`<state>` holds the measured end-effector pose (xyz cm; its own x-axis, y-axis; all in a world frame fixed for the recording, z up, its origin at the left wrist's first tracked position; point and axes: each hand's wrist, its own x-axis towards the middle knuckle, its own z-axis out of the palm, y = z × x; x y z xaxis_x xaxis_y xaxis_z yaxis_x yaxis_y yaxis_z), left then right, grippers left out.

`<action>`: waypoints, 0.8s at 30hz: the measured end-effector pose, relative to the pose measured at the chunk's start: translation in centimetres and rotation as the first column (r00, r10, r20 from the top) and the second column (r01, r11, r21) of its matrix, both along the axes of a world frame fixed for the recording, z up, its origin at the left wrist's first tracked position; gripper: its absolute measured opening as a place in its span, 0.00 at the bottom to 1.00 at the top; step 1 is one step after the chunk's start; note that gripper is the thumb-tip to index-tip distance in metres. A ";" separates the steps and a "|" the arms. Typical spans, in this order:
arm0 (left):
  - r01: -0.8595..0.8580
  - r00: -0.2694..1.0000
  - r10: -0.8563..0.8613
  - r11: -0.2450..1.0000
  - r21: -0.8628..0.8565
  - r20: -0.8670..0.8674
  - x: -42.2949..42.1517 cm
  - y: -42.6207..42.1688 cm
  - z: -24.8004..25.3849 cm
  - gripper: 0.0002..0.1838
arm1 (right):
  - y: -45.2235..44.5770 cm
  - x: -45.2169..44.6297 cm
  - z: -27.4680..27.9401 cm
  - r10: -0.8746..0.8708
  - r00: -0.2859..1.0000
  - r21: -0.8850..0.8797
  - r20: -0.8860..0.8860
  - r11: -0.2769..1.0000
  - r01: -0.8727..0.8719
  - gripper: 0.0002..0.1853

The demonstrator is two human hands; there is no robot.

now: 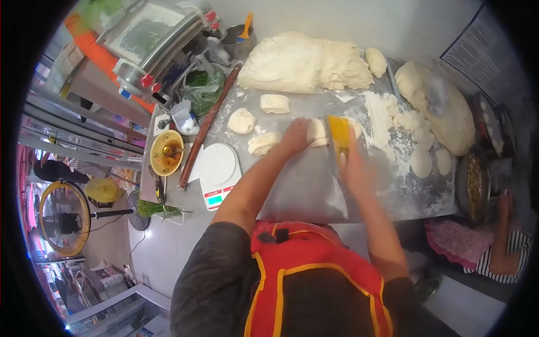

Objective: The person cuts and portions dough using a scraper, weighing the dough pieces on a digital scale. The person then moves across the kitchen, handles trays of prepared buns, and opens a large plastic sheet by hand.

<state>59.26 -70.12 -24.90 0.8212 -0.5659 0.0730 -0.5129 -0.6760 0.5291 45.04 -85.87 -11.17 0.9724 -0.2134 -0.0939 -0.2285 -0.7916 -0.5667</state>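
Note:
My left hand (297, 136) presses its fingers against a short roll of dough (318, 133) on the metal worktop (303, 191). On the roll's other side, my right hand (349, 163) is closed around a yellow dough scraper (338, 132), which stands on edge and is partly blurred. Another bit of dough (355, 128) shows just beyond the scraper. Left of my left hand lie separate dough pieces: one near my wrist (264, 143), a rounded one (242, 121) and a folded one (275, 103).
A big dough slab (306, 62) lies at the back, with more dough (438, 104) to the right. Leftward are a white scale (219, 168), a long rolling pin (209, 126) and a sauce bowl (167, 153). Another person's arm (502, 224) is near a pan (477, 182) at right.

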 end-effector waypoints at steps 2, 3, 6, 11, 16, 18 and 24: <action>-0.033 0.999 0.033 0.999 0.019 0.004 0.8 -1.2 -1.2 0.35 | -0.2 1.5 -0.8 0.050 0.999 -0.036 -0.021 0.998 -0.051 0.38; -0.056 0.998 0.056 0.998 0.029 0.009 1.1 -1.5 -1.2 0.34 | -0.3 2.2 -1.7 0.086 0.996 -0.037 -0.018 0.996 -0.087 0.39; -0.006 0.997 0.016 0.992 0.125 -0.078 2.4 -1.8 -1.0 0.37 | -0.4 3.7 -4.0 0.128 0.990 -0.002 0.057 0.992 -0.128 0.39; -0.017 0.997 0.032 0.982 0.187 -0.077 1.9 -3.6 0.7 0.18 | -0.5 5.8 -9.1 0.176 0.971 -0.108 0.161 0.981 -0.160 0.40; -0.304 0.953 0.299 0.943 -0.136 -0.056 -1.9 -3.8 3.0 0.10 | -1.9 9.2 -13.2 0.205 0.949 0.123 0.242 0.963 -0.240 0.17; -0.289 0.957 0.285 0.948 -0.135 -0.048 -2.8 -3.0 3.3 0.14 | 0.3 10.1 -9.0 0.140 0.987 -0.163 0.079 0.979 -0.126 0.23; -0.533 0.846 0.507 0.798 -0.282 -0.166 -6.4 6.8 3.0 0.28 | 0.1 10.6 -9.1 0.153 0.987 -0.315 0.052 0.940 -0.129 0.32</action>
<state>52.88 -63.28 -21.90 0.9957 -0.0116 0.0923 -0.0792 -0.6265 0.7754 55.66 -85.74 -20.25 0.9963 -0.0809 0.0293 -0.0685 -0.9516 -0.2995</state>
